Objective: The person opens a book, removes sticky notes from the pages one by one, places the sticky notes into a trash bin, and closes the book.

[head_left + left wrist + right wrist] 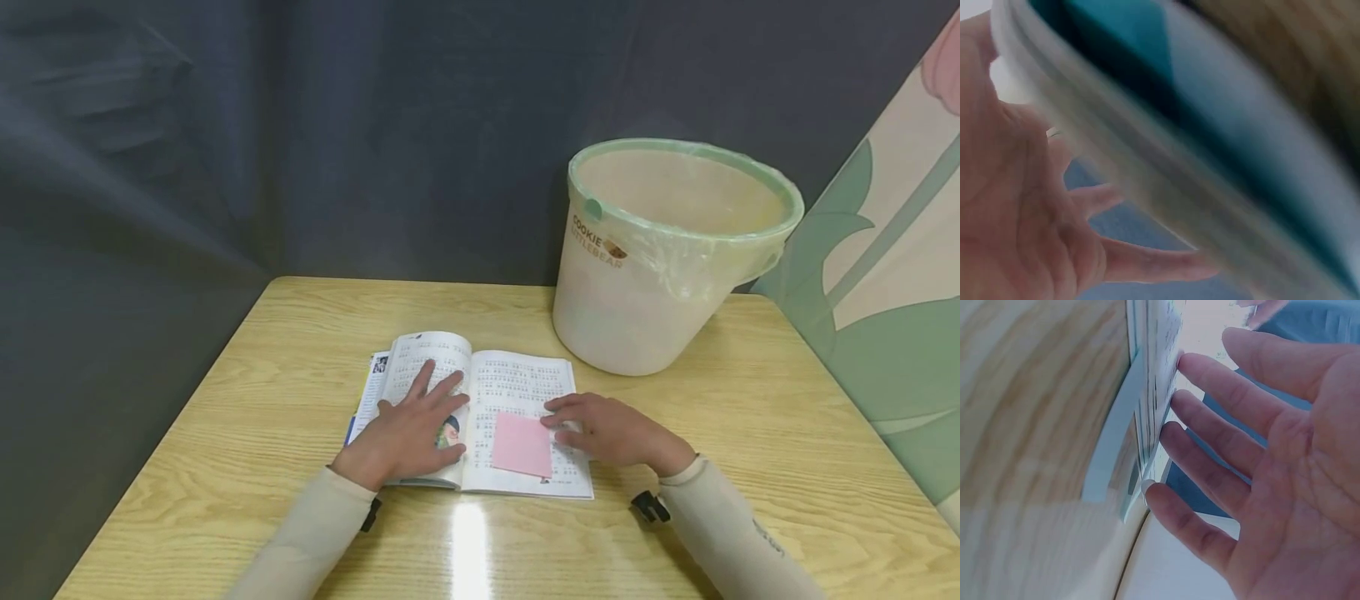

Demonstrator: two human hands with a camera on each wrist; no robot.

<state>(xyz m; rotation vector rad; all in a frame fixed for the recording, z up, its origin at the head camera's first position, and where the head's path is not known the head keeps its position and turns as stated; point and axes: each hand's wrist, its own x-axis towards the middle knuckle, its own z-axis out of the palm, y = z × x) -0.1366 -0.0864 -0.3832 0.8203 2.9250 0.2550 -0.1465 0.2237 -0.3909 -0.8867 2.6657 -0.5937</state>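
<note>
An open book (521, 379) with printed text lies on the table, and a pink square of paper (519, 446) is on its right page. My left hand (408, 433) rests on the left page with fingers spread, partly covering a small colored picture (450, 431). At the right page, my right hand (611, 429) reaches in from the side, fingertips at the pink square's right edge. The left wrist view has my left palm (1029, 206) beside the blurred page edges (1147, 165). Extended fingers of my right hand (1272, 456) meet the book's side (1154, 381) in the right wrist view.
A large pale bucket (630, 308) with a green rim and a clear plastic liner stands at the back right of the wooden table (262, 450). Dark cloth (420, 167) hangs behind the table, and a flower-patterned surface (885, 275) borders the right side.
</note>
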